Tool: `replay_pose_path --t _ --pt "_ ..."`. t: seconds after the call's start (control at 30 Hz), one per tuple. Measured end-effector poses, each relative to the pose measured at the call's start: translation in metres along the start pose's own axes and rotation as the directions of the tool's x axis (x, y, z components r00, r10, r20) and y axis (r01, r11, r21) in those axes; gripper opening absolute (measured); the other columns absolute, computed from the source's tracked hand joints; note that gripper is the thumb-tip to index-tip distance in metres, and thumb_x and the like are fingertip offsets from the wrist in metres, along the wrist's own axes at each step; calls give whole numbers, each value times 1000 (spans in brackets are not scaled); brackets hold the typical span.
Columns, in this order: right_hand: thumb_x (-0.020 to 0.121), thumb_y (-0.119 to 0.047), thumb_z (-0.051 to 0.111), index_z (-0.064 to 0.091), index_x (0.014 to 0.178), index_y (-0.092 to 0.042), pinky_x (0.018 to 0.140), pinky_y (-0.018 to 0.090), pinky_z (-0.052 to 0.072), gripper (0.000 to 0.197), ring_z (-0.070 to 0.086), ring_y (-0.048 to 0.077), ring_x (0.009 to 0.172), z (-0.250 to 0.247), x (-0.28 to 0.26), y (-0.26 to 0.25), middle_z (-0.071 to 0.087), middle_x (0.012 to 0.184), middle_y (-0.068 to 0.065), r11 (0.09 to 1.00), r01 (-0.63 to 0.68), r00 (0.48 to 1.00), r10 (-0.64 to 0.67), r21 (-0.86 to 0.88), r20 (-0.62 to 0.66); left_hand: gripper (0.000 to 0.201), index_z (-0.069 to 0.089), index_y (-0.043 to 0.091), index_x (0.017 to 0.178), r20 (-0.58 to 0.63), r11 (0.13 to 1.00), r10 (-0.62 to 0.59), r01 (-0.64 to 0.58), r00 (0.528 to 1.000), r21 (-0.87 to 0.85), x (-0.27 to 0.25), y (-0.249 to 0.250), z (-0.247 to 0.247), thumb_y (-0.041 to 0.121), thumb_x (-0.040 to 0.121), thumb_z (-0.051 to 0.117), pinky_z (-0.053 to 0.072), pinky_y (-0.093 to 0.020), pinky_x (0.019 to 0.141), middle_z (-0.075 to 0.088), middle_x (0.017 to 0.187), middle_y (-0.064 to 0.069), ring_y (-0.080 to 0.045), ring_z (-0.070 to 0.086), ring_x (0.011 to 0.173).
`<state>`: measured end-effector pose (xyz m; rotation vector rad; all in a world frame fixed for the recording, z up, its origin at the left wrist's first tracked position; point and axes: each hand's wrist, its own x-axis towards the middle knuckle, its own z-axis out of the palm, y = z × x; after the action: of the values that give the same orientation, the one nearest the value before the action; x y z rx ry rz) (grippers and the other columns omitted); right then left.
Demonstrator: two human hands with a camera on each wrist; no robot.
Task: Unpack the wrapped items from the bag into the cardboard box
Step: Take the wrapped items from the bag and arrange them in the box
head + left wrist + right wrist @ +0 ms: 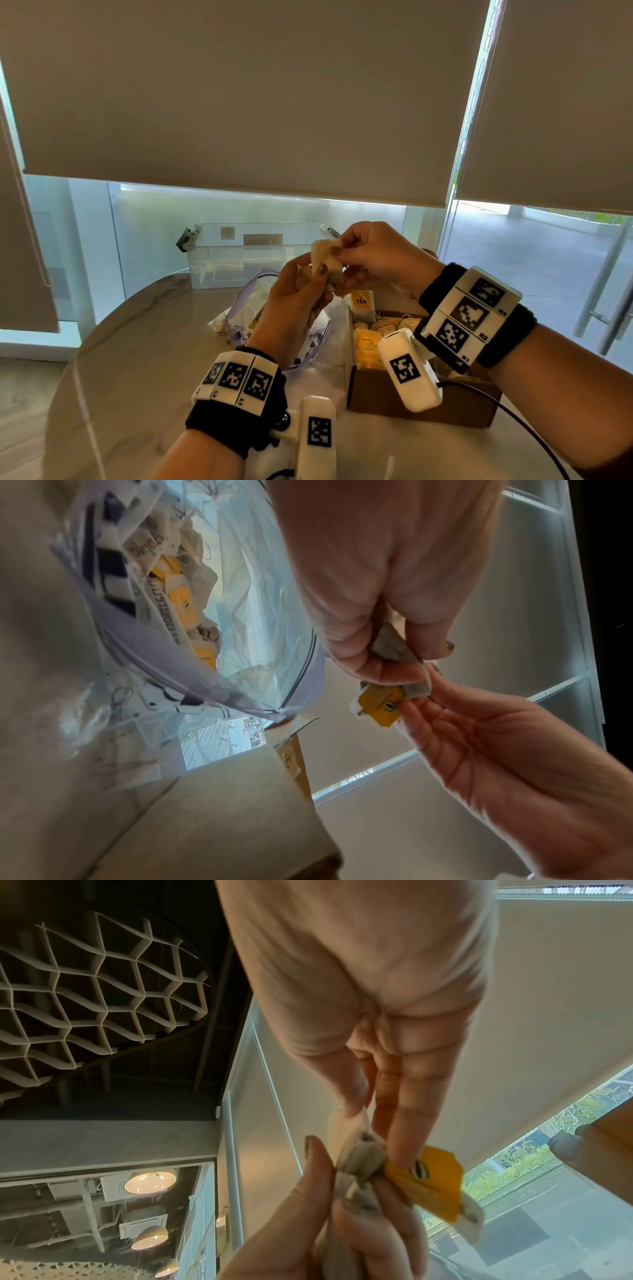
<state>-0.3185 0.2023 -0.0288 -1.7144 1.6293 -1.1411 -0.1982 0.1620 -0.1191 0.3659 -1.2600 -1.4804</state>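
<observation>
Head view shows both hands raised above the tabletop (144, 342), meeting over the gap between the bag (246, 308) and the cardboard box (387, 394); the left hand (298, 301) has its fingers curled round a bunch of pale wrapped tea bags (325, 255), thumb pressed on the front of the bunch; the right hand (373, 257) pinches the same bunch from the other side, thumb and forefinger narrow on its upper edge, the other fingers folded in. In the left wrist view the left hand (387, 588) pinches the crumpled paper wrap (394, 645) while the right hand's fingertips (416, 706) touch a yellow tag (378, 702) hanging from the bunch; in the right wrist view the same yellow tag (428, 1185) lies under the right hand's fingers (407, 1123). The clear zip bag lies open near the middle of the tabletop, more tea bags inside; the cardboard box stands open just beside it toward the right edge, partly filled with tea bags; a clear plastic tub (253, 257) sits at the far edge.
</observation>
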Motion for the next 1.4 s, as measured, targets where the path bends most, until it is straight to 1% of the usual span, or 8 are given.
replay_pose_path --t 0.2,0.4,0.63,0.87,0.97,1.1,1.27,1.4 --pt "92 -9 56 50 101 -14 66 35 60 12 68 26 67 -2 3 0 59 97 13 994 -40 997 47 99 -68 21 60 17 106 1 995 -28 28 1000 98 -1 -2 1 14 86 59 51 -16 62 69 87 -5 -8 67 73" --pt "87 -5 62 60 97 -9 44 18 47 11 56 14 52 -10 2 5 61 84 8 991 50 974 -20 128 -224 16 61 18 107 -86 988 -51 63 995 142 0 -1 -5 16 93 52 43 -17 51 52 63 -1 -7 45 52" --pt "86 16 36 57 76 -7 68 28 55 33 62 22 76 -33 0 6 60 81 11 954 -25 998 6 298 64 47 68 23 103 -34 954 -145 149 989 259 -2 9 -4 57 78 47 35 -20 46 44 50 6 -6 41 42" --pt "77 16 37 46 58 -7 77 33 48 32 54 23 89 -29 5 11 64 85 3 993 -88 976 70 80 205 42 58 4 101 214 974 -227 223 950 43 -9 6 12 37 73 59 27 -20 42 33 48 4 -8 29 41" --pt "86 11 44 59 71 -6 69 26 50 28 56 18 84 -26 8 16 62 91 6 988 -122 980 104 96 170 31 59 4 95 108 974 -211 200 971 110 -7 5 13 29 77 62 32 -20 41 39 49 4 -9 35 41" --pt "93 -36 51 65 104 -7 53 21 44 34 52 15 64 -28 10 16 61 84 8 971 -213 969 196 109 148 20 61 9 94 -67 962 -192 201 979 184 -1 2 7 27 86 61 36 -17 37 44 55 -1 -11 41 40" --pt "83 -3 66 66 95 0 45 18 50 12 56 10 49 -26 11 16 64 64 8 963 -262 948 270 -68 172 19 61 18 91 -146 883 -168 215 975 417 2 -1 7 36 87 62 37 -16 40 48 55 4 -3 44 40" --pt "81 1 66 65 90 -2 59 23 57 10 64 16 66 -29 18 19 65 81 11 955 -289 947 295 -59 125 21 56 24 91 -111 729 -230 247 967 639 0 -4 4 44 86 59 36 -11 37 49 56 4 2 42 35"
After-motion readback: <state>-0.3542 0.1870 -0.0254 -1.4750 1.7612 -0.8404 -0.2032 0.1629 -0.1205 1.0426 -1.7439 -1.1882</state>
